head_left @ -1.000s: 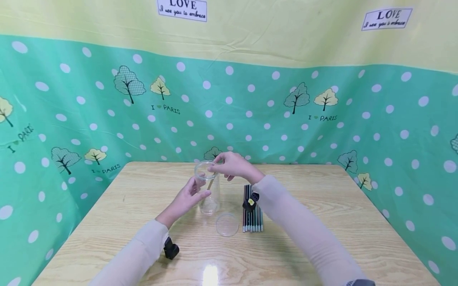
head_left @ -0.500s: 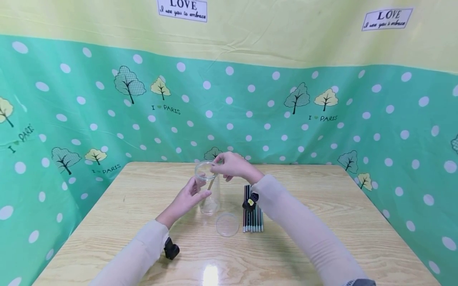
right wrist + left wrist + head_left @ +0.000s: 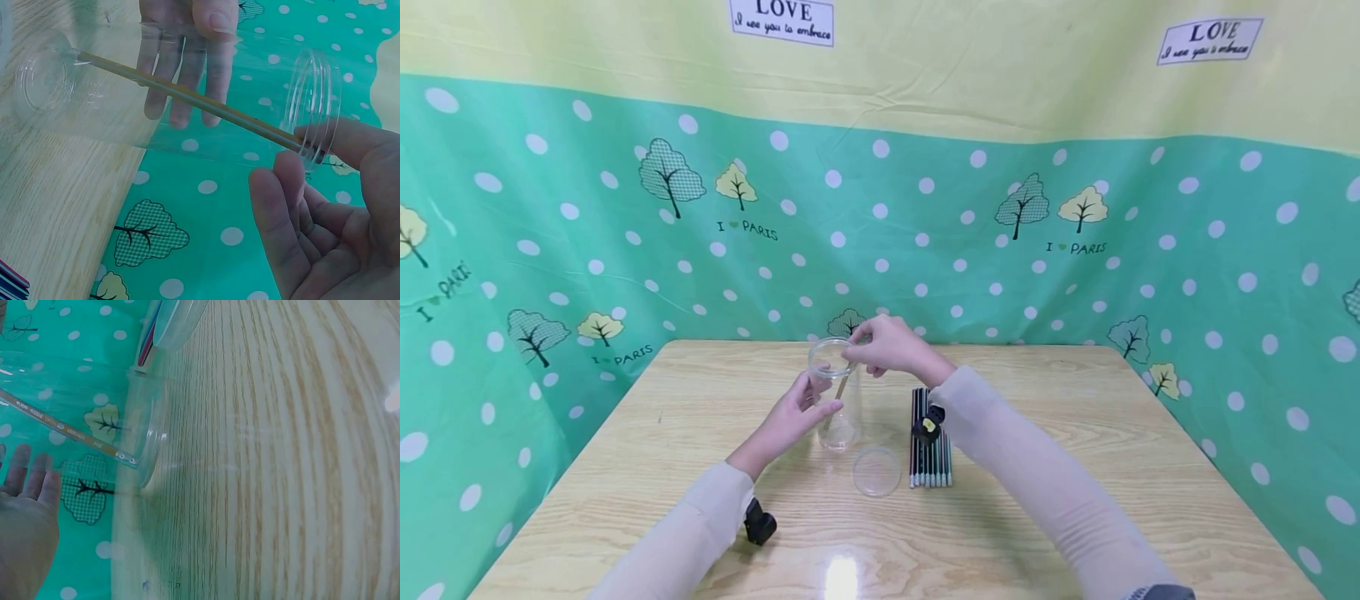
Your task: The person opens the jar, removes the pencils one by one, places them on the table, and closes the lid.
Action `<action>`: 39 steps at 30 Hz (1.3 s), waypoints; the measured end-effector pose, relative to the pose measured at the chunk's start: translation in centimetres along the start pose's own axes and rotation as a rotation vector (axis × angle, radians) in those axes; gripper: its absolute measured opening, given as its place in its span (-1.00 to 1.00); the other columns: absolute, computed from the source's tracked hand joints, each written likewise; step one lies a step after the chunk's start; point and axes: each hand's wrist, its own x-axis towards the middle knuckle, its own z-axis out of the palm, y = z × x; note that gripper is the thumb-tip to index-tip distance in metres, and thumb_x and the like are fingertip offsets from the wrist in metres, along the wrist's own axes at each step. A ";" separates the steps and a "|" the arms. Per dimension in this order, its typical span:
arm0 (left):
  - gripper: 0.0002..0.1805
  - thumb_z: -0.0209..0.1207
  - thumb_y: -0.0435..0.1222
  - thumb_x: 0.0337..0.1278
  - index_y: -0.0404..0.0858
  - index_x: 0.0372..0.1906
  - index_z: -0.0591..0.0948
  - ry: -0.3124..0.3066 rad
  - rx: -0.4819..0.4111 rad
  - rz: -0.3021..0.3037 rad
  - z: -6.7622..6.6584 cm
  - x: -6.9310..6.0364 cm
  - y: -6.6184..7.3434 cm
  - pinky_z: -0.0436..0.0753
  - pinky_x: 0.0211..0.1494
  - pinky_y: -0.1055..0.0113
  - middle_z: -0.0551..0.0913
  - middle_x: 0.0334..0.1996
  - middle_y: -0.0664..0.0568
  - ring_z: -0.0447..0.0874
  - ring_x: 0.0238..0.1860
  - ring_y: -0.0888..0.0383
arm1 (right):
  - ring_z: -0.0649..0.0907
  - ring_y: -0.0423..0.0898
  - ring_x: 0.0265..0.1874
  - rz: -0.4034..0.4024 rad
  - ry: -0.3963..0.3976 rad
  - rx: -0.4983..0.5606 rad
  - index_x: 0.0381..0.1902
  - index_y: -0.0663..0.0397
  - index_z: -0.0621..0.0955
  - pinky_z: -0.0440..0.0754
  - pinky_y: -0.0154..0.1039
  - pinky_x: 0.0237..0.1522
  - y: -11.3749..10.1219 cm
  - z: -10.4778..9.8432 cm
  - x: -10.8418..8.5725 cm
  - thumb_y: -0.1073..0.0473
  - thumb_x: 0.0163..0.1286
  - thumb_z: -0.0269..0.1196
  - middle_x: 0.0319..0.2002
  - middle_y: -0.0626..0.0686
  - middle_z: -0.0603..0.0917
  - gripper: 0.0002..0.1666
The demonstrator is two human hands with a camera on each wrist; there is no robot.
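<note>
A tall clear jar [image 3: 841, 429] stands open on the wooden table. My left hand [image 3: 786, 423] holds it around the side, thumb in front and fingers behind. One gold-brown pencil [image 3: 187, 95] leans inside, its lower end by the jar's base. At the mouth, my right hand [image 3: 891, 346] pinches the pencil's upper end, with one digit reaching inside the threaded rim [image 3: 312, 103]. In the left wrist view the same pencil [image 3: 69, 428] shows printed lettering through the clear wall. Right of the jar lies a row of dark striped pencils [image 3: 931, 467], partly hidden by the right wrist camera.
A clear round lid [image 3: 876, 472] lies flat in front of the jar, left of the pencil row. The wooden table [image 3: 1037, 517] ends at a green and yellow dotted curtain [image 3: 880, 208] behind. A black camera [image 3: 758, 523] is strapped under the left wrist.
Almost nothing differs. My right hand and wrist have shifted very slightly at the jar's mouth; the jar, left hand, lid and pencil row hold their places.
</note>
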 end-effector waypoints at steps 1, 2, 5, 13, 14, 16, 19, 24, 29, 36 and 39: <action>-0.22 0.26 -0.02 0.34 0.01 0.53 0.16 0.002 0.001 -0.003 0.0 0.0 0.0 0.25 0.45 -0.19 0.27 0.46 -0.26 0.19 0.46 -0.25 | 0.71 0.01 -0.49 -0.004 0.007 -0.005 -0.07 0.19 0.70 0.75 -0.29 -0.40 0.0 -0.1 0.0 0.10 0.35 0.37 -0.27 0.20 0.67 -0.69; -0.23 0.25 -0.03 0.35 0.01 0.53 0.16 0.002 -0.001 -0.001 0.0 0.0 0.0 0.24 0.45 -0.20 0.27 0.46 -0.27 0.18 0.46 -0.25 | 0.71 -0.01 -0.50 -0.009 0.016 -0.008 -0.10 0.18 0.71 0.74 -0.29 -0.41 0.0 -0.1 0.0 0.10 0.34 0.37 -0.27 0.17 0.67 -0.71; -0.24 0.26 -0.04 0.34 0.03 0.52 0.17 0.005 0.000 0.007 0.0 0.0 0.0 0.25 0.44 -0.20 0.28 0.45 -0.26 0.19 0.46 -0.26 | 0.71 -0.04 -0.52 -0.024 0.041 -0.017 -0.18 0.16 0.73 0.74 -0.29 -0.42 -0.1 -0.4 0.0 0.09 0.34 0.37 -0.29 0.10 0.68 -0.76; -0.25 0.26 -0.04 0.34 -0.04 0.50 0.21 0.001 -0.009 0.019 0.0 0.1 -0.1 0.25 0.44 -0.21 0.32 0.42 -0.23 0.20 0.45 -0.28 | 0.71 -0.05 -0.53 -0.052 0.081 -0.034 -0.30 0.11 0.73 0.76 -0.21 -0.40 -0.2 -0.7 0.0 0.08 0.34 0.39 -0.44 0.03 0.73 -0.80; -0.26 0.26 -0.04 0.34 -0.04 0.50 0.21 0.002 -0.011 0.019 0.0 0.1 -0.1 0.25 0.44 -0.21 0.32 0.42 -0.23 0.20 0.45 -0.28 | 0.70 -0.06 -0.54 -0.054 0.083 -0.034 -0.30 0.11 0.73 0.76 -0.21 -0.41 -0.2 -0.7 0.0 0.08 0.34 0.39 -0.45 0.03 0.73 -0.81; -0.27 0.26 -0.04 0.34 -0.03 0.49 0.22 0.002 -0.010 0.020 0.0 0.1 -0.1 0.24 0.44 -0.21 0.32 0.42 -0.23 0.20 0.45 -0.28 | 0.71 -0.05 -0.53 -0.058 0.082 -0.030 -0.31 0.11 0.73 0.75 -0.23 -0.42 -0.2 -0.8 -0.1 0.08 0.34 0.40 -0.44 0.02 0.73 -0.81; -0.28 0.26 -0.04 0.35 -0.01 0.49 0.22 0.003 -0.004 0.023 0.0 0.1 -0.1 0.24 0.45 -0.21 0.32 0.42 -0.23 0.20 0.45 -0.27 | 0.73 0.01 -0.48 -0.064 0.078 -0.023 -0.32 0.12 0.72 0.75 -0.25 -0.42 -0.2 -1.0 -0.2 0.08 0.34 0.40 -0.42 0.05 0.74 -0.80; -0.24 0.26 -0.03 0.33 -0.02 0.51 0.20 0.003 0.006 0.031 0.0 0.1 -0.1 0.25 0.45 -0.19 0.32 0.42 -0.24 0.21 0.45 -0.26 | 0.73 -0.01 -0.47 -0.083 0.091 -0.015 -0.32 0.11 0.72 0.75 -0.25 -0.40 -0.3 -1.5 -0.4 0.08 0.35 0.39 -0.39 0.08 0.74 -0.80; -0.20 0.28 0.01 0.30 -0.04 0.52 0.19 0.011 0.005 0.021 0.0 0.0 -0.1 0.26 0.46 -0.15 0.31 0.43 -0.25 0.23 0.45 -0.24 | 0.72 -0.06 -0.51 -0.114 0.136 0.006 -0.31 0.09 0.71 0.76 -0.19 -0.37 -0.7 -2.3 -0.6 0.05 0.35 0.39 -0.41 0.09 0.74 -0.78; -0.23 0.26 -0.03 0.33 -0.01 0.51 0.19 0.015 0.015 0.020 0.1 -0.2 0.1 0.27 0.46 -0.14 0.31 0.43 -0.25 0.22 0.45 -0.23 | 0.71 0.03 -0.50 -0.166 0.178 0.054 -0.31 0.10 0.72 0.75 -0.13 -0.37 -0.9 -3.0 -0.7 0.04 0.38 0.37 -0.42 0.13 0.74 -0.78; -0.25 0.26 -0.03 0.34 0.01 0.51 0.19 0.015 0.017 0.020 0.1 -0.2 0.2 0.28 0.45 -0.13 0.32 0.43 -0.23 0.22 0.45 -0.22 | 0.72 -0.01 -0.53 -0.185 0.196 0.063 -0.30 0.11 0.72 0.75 -0.16 -0.40 -1.0 -3.3 -1.0 0.03 0.37 0.38 -0.44 0.11 0.74 -0.76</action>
